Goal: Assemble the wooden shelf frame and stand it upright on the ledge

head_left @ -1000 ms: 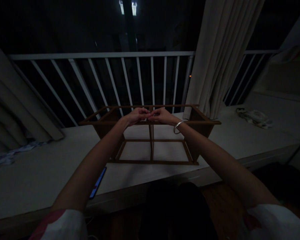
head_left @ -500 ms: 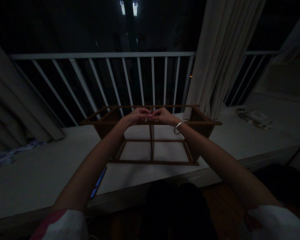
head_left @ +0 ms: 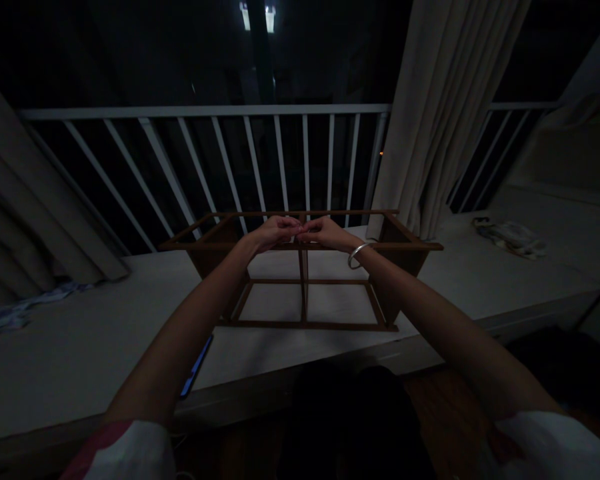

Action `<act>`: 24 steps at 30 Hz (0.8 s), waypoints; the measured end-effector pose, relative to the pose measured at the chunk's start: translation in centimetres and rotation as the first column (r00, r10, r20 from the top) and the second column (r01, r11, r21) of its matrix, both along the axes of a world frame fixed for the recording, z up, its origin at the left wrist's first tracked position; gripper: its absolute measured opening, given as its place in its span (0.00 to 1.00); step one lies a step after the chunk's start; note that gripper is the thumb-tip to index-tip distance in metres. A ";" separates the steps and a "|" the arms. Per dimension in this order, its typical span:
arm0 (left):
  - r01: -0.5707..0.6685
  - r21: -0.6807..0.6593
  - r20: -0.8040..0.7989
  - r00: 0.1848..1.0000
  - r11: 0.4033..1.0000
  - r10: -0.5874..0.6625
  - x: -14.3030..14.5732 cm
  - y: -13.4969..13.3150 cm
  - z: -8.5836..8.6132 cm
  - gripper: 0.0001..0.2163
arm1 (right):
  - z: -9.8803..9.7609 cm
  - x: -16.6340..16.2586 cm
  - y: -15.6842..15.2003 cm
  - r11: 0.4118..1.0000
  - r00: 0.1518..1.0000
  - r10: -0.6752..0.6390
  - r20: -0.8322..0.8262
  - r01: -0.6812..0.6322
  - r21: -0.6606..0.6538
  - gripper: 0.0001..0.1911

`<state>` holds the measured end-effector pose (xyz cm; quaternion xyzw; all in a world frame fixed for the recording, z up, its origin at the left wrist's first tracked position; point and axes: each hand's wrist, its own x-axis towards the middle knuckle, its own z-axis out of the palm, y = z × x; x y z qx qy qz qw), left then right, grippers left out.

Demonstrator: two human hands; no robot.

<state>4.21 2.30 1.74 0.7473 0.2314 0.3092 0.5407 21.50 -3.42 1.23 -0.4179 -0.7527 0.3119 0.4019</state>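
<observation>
A brown wooden frame (head_left: 304, 287), like a small rack with a middle divider, stands on the pale ledge. Over the top of its divider my left hand (head_left: 276, 232) and my right hand (head_left: 325, 233) meet, fingertips touching or nearly so. Both hands are closed in a pinch; whatever lies between the fingers is too small and dark to make out. A silver bangle (head_left: 354, 256) circles my right wrist.
White railings (head_left: 205, 112) run behind the frame before a dark window. Beige curtains (head_left: 430, 113) hang at both sides. A phone (head_left: 196, 368) lies by the ledge's front edge, a cloth item (head_left: 511, 238) to the right, and patterned fabric (head_left: 25, 308) at the left.
My fingertips have shifted slightly against each other at the top of the divider. The wooden frame and both arms stay in practically the same place.
</observation>
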 end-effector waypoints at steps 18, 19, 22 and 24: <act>0.004 -0.009 -0.001 1.000 1.000 -0.004 -0.1 0.1 0.0 0.13 | -0.2 0.3 0.2 0.996 0.996 0.090 0.005 -0.090 0.027 0.21; 0.005 -0.006 0.010 1.000 1.000 -0.005 0.0 0.1 -0.1 0.12 | -0.2 0.3 0.1 0.996 0.997 0.082 0.006 -0.082 0.025 0.21; -0.003 -0.012 0.039 0.999 1.000 0.003 0.1 0.2 -0.2 0.11 | -0.1 0.2 0.0 0.998 0.998 0.058 0.008 -0.058 0.018 0.21; -0.009 -0.022 0.055 0.998 1.000 0.010 0.1 0.3 -0.2 0.10 | -0.1 0.1 0.0 0.998 0.998 0.055 0.004 -0.055 0.018 0.21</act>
